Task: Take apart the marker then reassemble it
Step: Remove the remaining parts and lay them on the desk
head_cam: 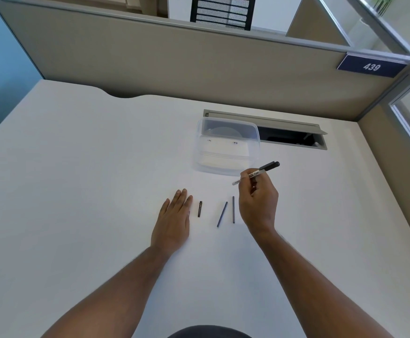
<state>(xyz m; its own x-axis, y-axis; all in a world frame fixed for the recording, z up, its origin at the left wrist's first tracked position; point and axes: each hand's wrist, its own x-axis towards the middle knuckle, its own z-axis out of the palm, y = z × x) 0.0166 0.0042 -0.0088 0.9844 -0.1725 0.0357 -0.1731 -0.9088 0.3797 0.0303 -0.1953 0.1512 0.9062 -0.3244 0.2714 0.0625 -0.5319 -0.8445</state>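
Note:
My right hand [258, 203] grips the marker barrel [257, 173], a white tube with a black cap at its far right end; the barrel tilts up to the right above the desk. Three loose parts lie on the white desk [77, 179] between my hands: a short black piece [200, 209], a thin blue-grey rod [222, 214] lying at a slant, and a dark thin rod [233, 209] close to my right hand. My left hand [174, 218] rests flat on the desk, fingers together, just left of the short black piece and holding nothing.
A clear plastic container [226, 147] stands just beyond the marker. Behind it is an open cable hatch [291, 137] in the desk. Beige partition walls [174, 59] close the desk at the back and right.

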